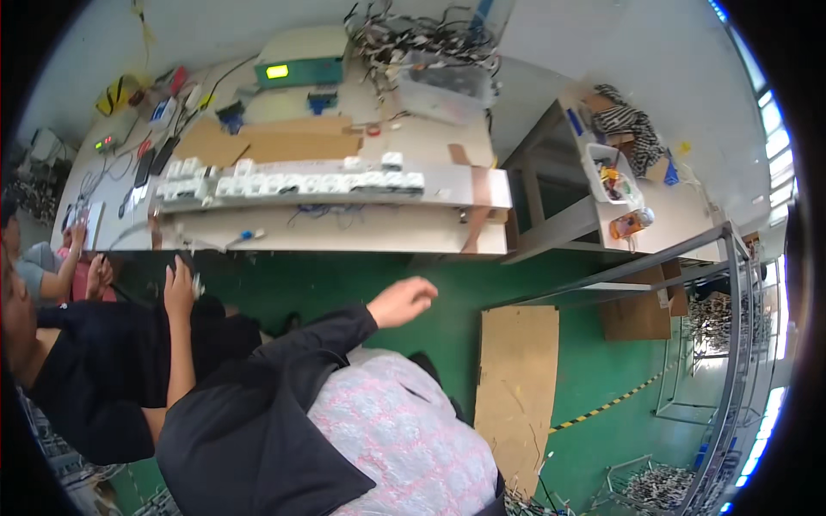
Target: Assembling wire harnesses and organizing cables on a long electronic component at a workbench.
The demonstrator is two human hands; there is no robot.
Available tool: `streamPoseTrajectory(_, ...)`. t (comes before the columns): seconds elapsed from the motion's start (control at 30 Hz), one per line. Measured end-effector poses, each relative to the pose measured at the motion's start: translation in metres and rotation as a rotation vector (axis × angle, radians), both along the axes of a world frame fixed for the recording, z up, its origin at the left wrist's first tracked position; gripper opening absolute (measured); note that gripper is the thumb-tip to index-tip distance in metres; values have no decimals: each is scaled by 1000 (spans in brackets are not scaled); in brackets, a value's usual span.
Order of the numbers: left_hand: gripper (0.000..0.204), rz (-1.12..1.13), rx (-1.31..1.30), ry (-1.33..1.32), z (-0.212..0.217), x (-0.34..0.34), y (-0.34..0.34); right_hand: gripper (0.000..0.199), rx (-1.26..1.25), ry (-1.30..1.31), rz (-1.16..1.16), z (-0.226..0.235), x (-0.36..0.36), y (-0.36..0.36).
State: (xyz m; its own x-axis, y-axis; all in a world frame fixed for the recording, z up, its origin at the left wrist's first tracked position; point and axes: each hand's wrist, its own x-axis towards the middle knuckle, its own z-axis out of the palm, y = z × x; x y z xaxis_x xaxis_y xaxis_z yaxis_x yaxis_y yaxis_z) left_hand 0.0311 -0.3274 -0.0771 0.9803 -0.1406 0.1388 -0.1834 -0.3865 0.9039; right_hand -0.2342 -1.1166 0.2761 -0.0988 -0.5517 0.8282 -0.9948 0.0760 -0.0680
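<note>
My left hand, at the end of a black sleeve, is held over the green floor in front of the workbench. Its fingers are stretched out toward the right and nothing is in them. Nearest to it is the front edge of the bench, where a long rail carries a row of white block-like parts. The hand is apart from both. A small blue-tipped connector lies on the bench's lower front ledge. My right hand is not in view; a patterned pink-and-white garment covers my front.
At left, a co-worker's hand holds something dark; another person sits beyond. The bench bears a green box with a lit display, cardboard and a clear bin of cables. A metal frame and cardboard sheet stand right.
</note>
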Motion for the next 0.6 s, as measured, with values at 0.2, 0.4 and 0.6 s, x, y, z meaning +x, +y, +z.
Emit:
streamPoseTrajectory(0.2,23,774,-228,-82,11,-32,95,32,259,22,2155,-232,321,463)
streamPoseTrajectory(0.4,63,1822,201,-438,0,-82,221,47,749,439,3198,-293,321,791)
streamPoseTrajectory(0.6,89,2163,160,111,-79,-145,346,45,1358,645,3499,-284,321,926)
